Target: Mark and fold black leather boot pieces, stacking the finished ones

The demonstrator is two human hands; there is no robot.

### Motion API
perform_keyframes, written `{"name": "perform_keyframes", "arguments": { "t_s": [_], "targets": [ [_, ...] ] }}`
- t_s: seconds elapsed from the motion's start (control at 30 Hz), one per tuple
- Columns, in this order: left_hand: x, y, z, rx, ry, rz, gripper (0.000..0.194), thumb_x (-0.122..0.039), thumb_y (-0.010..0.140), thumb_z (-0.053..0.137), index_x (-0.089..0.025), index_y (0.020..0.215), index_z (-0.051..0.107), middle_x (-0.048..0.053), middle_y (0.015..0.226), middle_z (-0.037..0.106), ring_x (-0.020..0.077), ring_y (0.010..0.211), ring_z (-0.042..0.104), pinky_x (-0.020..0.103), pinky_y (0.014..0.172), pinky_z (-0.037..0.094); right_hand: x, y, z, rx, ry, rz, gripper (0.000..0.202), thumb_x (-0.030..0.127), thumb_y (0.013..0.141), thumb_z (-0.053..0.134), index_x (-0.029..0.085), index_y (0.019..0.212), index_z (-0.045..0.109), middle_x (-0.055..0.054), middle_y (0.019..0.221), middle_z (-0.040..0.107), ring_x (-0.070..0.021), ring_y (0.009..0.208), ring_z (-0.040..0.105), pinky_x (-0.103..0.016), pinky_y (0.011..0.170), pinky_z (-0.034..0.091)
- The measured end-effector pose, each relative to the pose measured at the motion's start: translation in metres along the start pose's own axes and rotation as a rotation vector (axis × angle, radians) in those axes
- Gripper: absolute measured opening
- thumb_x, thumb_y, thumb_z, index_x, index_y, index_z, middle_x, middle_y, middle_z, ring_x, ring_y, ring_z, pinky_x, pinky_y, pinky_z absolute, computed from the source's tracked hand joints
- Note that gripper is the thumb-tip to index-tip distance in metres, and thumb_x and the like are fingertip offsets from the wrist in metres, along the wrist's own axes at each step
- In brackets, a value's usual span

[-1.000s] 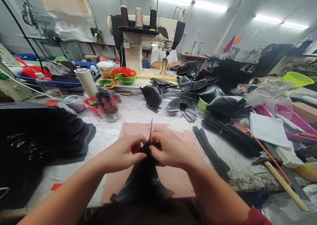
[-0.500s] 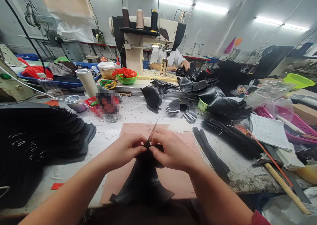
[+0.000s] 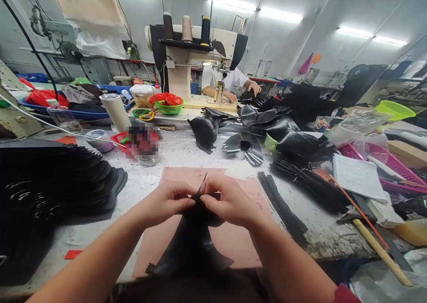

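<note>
Both hands meet over a pinkish board [image 3: 153, 245] on the white worktable. My left hand [image 3: 171, 201] pinches the upper edge of a black leather-like piece [image 3: 193, 245] between thumb and fingers. Close beside it, my right hand [image 3: 225, 198] grips the same edge, its thumb almost touching the left thumb. A thin dark strip [image 3: 203, 181] sticks up between the fingertips. The piece hangs down toward the table's front edge and widens at the bottom, where its lower part is in shadow.
Stacked black pieces [image 3: 76, 183] lie at the left, and black strips [image 3: 282, 205] at the right. A hammer [image 3: 380, 249] and notebook [image 3: 358, 176] are further right. Behind stands a sewing machine [image 3: 178, 69]; beyond it another person's hand [image 3: 254, 88] touches black pieces.
Both hands keep their pinch on the black piece, with fingers slightly shifted. The thin strip has dropped a little lower. The other person's hands have moved apart.
</note>
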State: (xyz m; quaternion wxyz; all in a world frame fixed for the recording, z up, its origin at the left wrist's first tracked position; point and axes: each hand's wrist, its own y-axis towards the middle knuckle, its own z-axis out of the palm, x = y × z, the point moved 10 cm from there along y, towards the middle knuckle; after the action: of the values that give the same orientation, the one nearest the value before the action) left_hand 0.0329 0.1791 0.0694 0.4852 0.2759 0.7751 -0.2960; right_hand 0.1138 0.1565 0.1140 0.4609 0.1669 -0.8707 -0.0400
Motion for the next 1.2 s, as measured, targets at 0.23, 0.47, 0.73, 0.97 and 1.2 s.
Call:
{"name": "perform_keyframes", "arguments": {
  "t_s": [0.23,0.47,0.73,0.97,1.2],
  "targets": [
    [-0.002,0.000,0.002,0.017,0.024,0.008,0.027,-0.033,0.072,0.053,-0.012,0.085,0.061,0.000,0.067,0.056,0.0127,0.062,0.049,0.024,0.058,0.040,0.004,0.002,-0.002,-0.022,-0.032,-0.031,0.012,0.007,0.066,0.051,0.018,0.061,0.049,0.002,0.064,0.051,-0.0112,0.063,0.047,-0.022,0.057,0.035],
    [-0.011,0.003,0.000,-0.038,0.135,0.058,0.025,-0.031,0.070,0.050,-0.013,0.085,0.060,0.000,0.068,0.057,0.0128,0.063,0.049,0.024,0.057,0.041,0.009,0.003,0.001,0.009,-0.133,-0.062,0.018,0.005,0.067,0.048,0.019,0.059,0.040,0.003,0.067,0.044,-0.0105,0.063,0.043,-0.022,0.056,0.033],
    [-0.020,0.006,-0.008,-0.137,0.226,0.111,0.023,-0.035,0.073,0.050,-0.016,0.069,0.062,0.000,0.066,0.057,0.0145,0.066,0.051,0.025,0.062,0.041,0.013,0.000,-0.006,0.043,-0.243,-0.116,0.007,0.015,0.075,0.056,0.017,0.069,0.054,-0.003,0.087,0.047,-0.0139,0.077,0.048,-0.028,0.070,0.041],
    [-0.011,0.002,-0.009,-0.140,0.081,0.025,0.024,-0.036,0.071,0.051,-0.015,0.077,0.061,-0.001,0.062,0.055,0.0131,0.060,0.049,0.024,0.056,0.041,0.012,0.001,-0.016,0.062,-0.156,-0.185,0.012,0.013,0.070,0.059,0.018,0.064,0.050,-0.002,0.083,0.052,-0.0144,0.079,0.051,-0.028,0.074,0.042],
    [-0.014,0.002,-0.008,-0.131,0.151,0.021,0.028,-0.035,0.070,0.048,-0.014,0.082,0.062,-0.005,0.054,0.043,0.0096,0.052,0.039,0.021,0.047,0.031,0.011,0.004,-0.004,0.111,-0.229,-0.163,0.015,0.012,0.074,0.054,0.019,0.064,0.045,-0.001,0.076,0.055,-0.0145,0.075,0.050,-0.028,0.073,0.040]
  ]
}}
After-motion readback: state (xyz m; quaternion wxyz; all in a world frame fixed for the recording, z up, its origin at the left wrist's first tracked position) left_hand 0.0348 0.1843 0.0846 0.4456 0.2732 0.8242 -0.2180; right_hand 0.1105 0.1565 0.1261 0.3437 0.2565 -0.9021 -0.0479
